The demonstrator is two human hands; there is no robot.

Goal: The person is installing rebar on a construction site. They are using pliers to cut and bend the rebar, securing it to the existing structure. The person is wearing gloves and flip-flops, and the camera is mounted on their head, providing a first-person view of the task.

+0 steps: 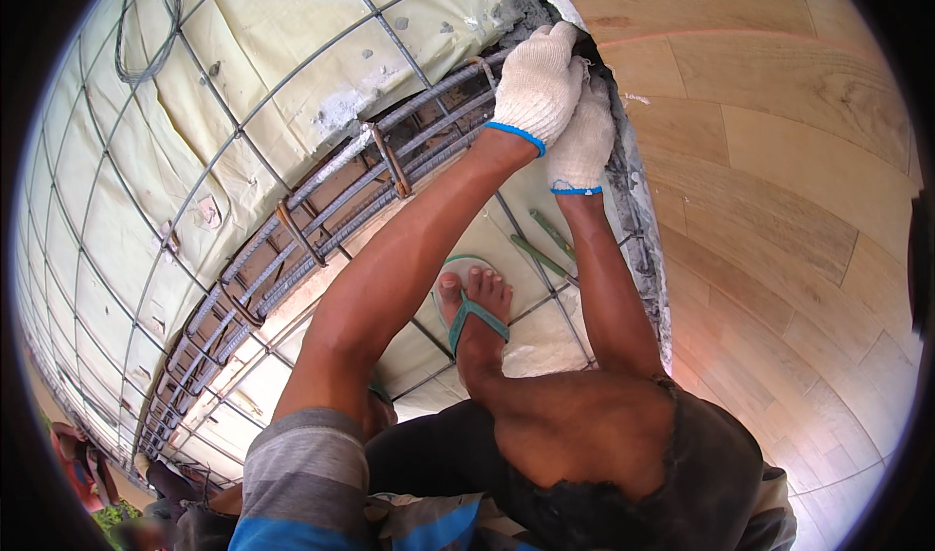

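Both my hands wear white knit gloves with blue cuffs and are together at the far end of the rebar cage, beside the wall. My left hand is closed, its fingers curled down at the concrete edge; what it grips is hidden. Just to its right and partly behind it, my right hand is also closed, its fingertips out of sight. A dark patch shows beside the fingers, too unclear to name. A hand tool with green handles lies on the sheeting near my sandalled foot.
Steel mesh covers pale plastic sheeting on the left. A loop of thin wire lies at the upper left. The wood-look tiled wall rises close on the right, with rough concrete along its base. Another person is at the lower left.
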